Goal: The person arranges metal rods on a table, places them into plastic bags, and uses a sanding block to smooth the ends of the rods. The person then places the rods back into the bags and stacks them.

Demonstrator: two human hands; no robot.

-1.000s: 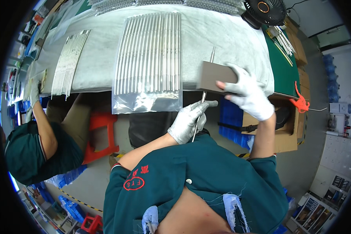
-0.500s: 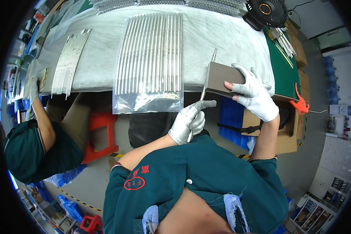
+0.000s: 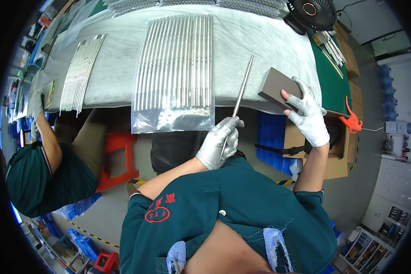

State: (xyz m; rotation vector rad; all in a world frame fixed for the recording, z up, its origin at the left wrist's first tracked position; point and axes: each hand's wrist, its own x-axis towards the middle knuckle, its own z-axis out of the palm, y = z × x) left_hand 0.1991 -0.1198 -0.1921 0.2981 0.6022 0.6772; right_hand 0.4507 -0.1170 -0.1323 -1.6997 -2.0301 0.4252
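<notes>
My left hand [image 3: 219,142], in a pale grey glove, is closed round the lower part of a thin shiny metal rod [image 3: 243,86]. The rod slants up and away over the table's front edge, its narrower tip pointing to the far side. In my right hand [image 3: 309,114], gloved with bare fingertips showing, is a grey-brown rectangular sanding block [image 3: 278,89], gripped by its right end. A gap separates block and rod. Left of the rod, a clear plastic bag [image 3: 169,121] lies on the table with a row of similar metal rods [image 3: 176,64] on it.
Another row of thin rods [image 3: 83,73] lies farther left on the white cloth [image 3: 118,55]. A black fan [image 3: 309,16] stands at the far right. A red-handled air gun [image 3: 351,121] hangs by the right edge. At left, a co-worker [image 3: 45,176] sits near a red stool [image 3: 118,160].
The sanding block has moved right, away from the rod, and tilted. My left fingers have folded in round the rod, where the index finger stuck out before.
</notes>
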